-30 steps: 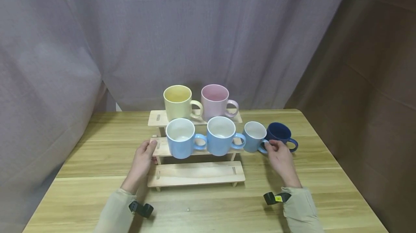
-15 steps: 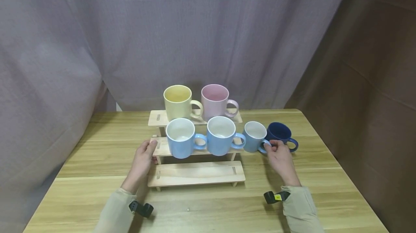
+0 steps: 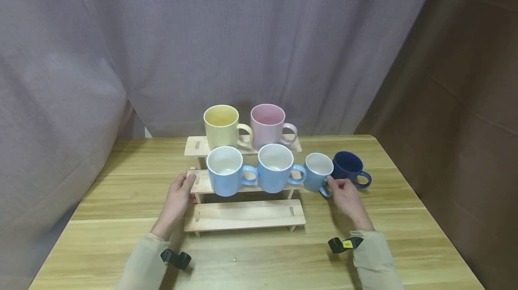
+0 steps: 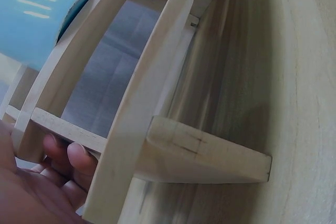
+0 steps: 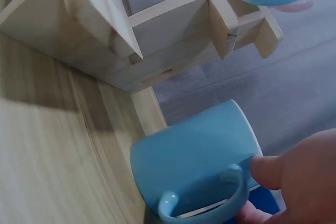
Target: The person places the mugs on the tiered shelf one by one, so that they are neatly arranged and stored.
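My left hand (image 3: 176,198) grips the left end of the middle shelf of a three-tier wooden rack (image 3: 244,216), thumb on top. Its fingers curl under the wood in the left wrist view. On the table right of the rack stands a light blue mug (image 3: 317,177) with a white inside. My right hand (image 3: 349,199) holds this mug at its handle side. In the right wrist view the thumb (image 5: 266,171) lies on the mug near its rim, above the handle (image 5: 231,208); a fingertip shows behind the handle, other fingers are hidden.
Two larger light blue mugs (image 3: 225,180) stand on the middle shelf. A yellow mug (image 3: 220,132) and a pink mug (image 3: 267,132) share the top shelf. Close behind the right hand is a dark blue mug (image 3: 344,168). A grey curtain (image 3: 259,47) hangs behind the table.
The light blue mug by my right hand has turned, so its handle points more toward the front, and shifted slightly right and nearer. My left hand keeps its grip on the rack.
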`<state>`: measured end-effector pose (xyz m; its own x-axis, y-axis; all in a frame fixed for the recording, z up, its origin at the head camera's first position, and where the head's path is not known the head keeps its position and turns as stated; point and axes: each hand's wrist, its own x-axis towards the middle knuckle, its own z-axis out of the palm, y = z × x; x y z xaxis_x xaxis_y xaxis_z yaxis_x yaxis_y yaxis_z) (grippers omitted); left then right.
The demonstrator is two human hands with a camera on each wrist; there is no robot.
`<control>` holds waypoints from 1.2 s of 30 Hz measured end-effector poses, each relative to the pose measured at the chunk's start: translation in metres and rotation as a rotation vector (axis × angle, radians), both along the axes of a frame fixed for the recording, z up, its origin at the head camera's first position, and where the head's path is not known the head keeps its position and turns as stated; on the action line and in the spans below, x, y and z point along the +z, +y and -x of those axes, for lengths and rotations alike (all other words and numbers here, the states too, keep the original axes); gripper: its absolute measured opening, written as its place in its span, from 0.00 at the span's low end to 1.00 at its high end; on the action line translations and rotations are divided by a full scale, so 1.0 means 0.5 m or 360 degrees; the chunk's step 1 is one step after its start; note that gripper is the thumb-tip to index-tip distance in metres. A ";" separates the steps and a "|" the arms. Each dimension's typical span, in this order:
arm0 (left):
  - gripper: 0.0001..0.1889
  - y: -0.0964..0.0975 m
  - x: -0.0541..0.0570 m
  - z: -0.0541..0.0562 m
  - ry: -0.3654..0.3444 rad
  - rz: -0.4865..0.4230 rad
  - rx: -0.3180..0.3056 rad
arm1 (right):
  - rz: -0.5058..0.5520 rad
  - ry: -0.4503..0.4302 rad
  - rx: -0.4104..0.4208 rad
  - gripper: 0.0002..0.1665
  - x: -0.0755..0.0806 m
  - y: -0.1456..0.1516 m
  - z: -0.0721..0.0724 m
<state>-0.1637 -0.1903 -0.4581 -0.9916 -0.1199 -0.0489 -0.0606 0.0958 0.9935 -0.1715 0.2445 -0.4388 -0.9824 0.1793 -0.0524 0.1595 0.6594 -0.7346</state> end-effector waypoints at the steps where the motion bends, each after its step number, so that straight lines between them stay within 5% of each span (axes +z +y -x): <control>1: 0.25 0.000 0.000 0.000 0.0003 0.0002 -0.0002 | 0.0017 -0.0028 0.0013 0.36 -0.001 0.001 0.000; 12: 0.25 0.002 0.004 0.000 -0.0018 0.0007 -0.0012 | 0.0540 -0.0122 -0.0030 0.31 -0.018 -0.007 0.006; 36: 0.24 0.000 0.000 0.000 -0.0010 -0.0030 -0.0004 | 0.0833 0.0014 -0.0196 0.28 -0.032 -0.003 0.004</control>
<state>-0.1638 -0.1901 -0.4582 -0.9915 -0.1167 -0.0574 -0.0667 0.0775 0.9948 -0.1736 0.2432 -0.4548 -0.9565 0.2456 -0.1577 0.2052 0.1815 -0.9617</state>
